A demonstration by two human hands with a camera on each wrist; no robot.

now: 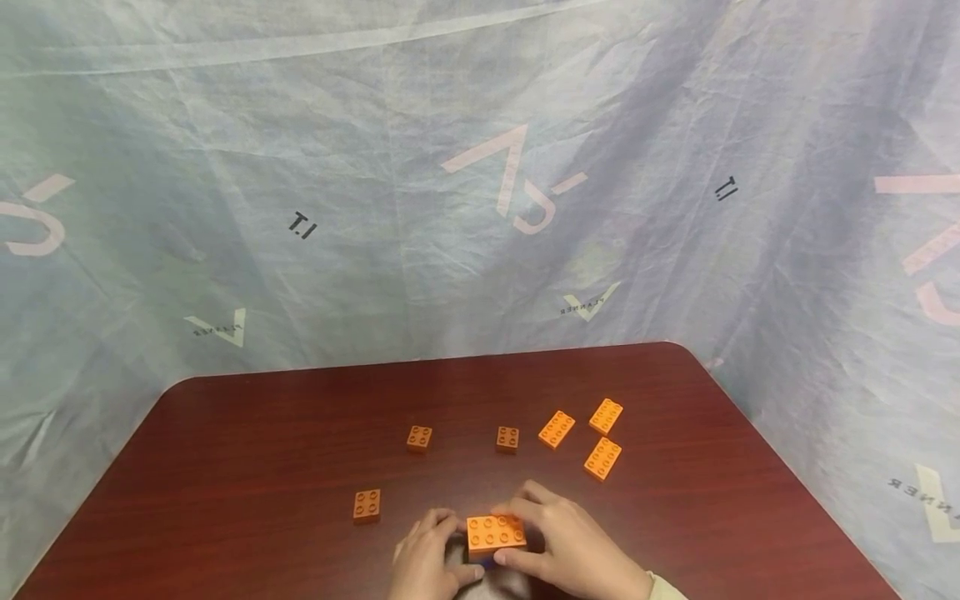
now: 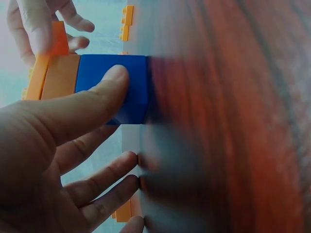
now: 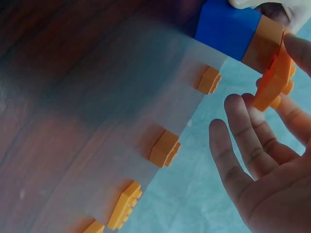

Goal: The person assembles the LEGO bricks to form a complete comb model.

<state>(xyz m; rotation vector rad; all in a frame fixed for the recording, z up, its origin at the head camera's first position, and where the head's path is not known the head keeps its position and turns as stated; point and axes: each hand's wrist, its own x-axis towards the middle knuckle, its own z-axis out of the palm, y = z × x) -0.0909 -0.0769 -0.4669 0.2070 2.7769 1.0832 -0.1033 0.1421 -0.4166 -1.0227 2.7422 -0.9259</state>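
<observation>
A small stack stands on the table in front of me: a blue block (image 2: 136, 87) at the bottom, a brown brick (image 2: 63, 75) on it, and an orange eight-stud brick (image 1: 487, 533) on top. My left hand (image 1: 426, 557) grips the blue block between thumb and fingers, the thumb flat across its near face. With thumb and fingertips, my right hand (image 1: 573, 540) pinches the orange brick, which juts past the brown one toward the right. From the head view, the orange brick hides most of the stack below it.
Three loose brown four-stud bricks lie beyond and to the left: a near one (image 1: 367, 506), a far-left one (image 1: 419, 438) and a middle one (image 1: 507, 439). Three orange bricks (image 1: 603, 458) cluster at the right. Hanging cloth (image 1: 405, 208) borders the dark red table (image 1: 247, 467).
</observation>
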